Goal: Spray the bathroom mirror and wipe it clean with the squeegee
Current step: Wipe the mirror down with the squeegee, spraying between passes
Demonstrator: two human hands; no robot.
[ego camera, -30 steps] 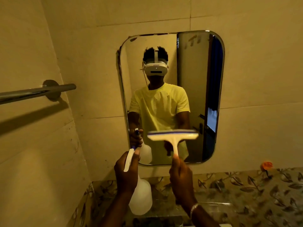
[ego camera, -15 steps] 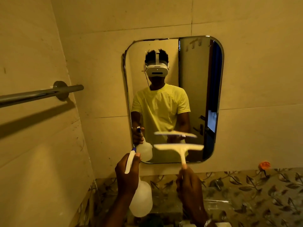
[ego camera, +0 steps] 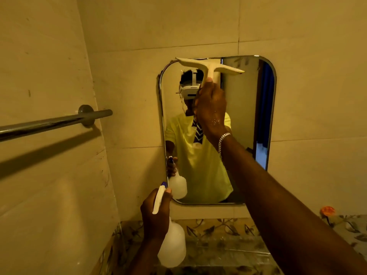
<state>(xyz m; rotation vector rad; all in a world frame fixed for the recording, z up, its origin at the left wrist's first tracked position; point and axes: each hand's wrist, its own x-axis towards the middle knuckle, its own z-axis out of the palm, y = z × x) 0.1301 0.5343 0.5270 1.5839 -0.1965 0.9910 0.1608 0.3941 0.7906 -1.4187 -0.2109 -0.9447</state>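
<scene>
A rounded wall mirror [ego camera: 244,120] hangs on the tiled wall ahead. My right hand [ego camera: 211,110] is raised in front of it, gripping the handle of a cream squeegee [ego camera: 210,67] whose blade lies along the mirror's top left edge, tilted down to the right. My left hand [ego camera: 155,217] stays low, below the mirror's bottom left corner, closed around the neck of a white spray bottle [ego camera: 172,247] with a blue nozzle tip. The mirror reflects a person in a yellow shirt holding the bottle.
A chrome towel bar [ego camera: 53,123] juts out from the left wall at mid height. A leaf-patterned tile band [ego camera: 218,231] runs below the mirror. An orange object [ego camera: 327,210] sits at the right on that band.
My right hand has lifted the squeegee from the mirror's lower part up to its top edge. The left hand with the spray bottle has stayed roughly in place.
</scene>
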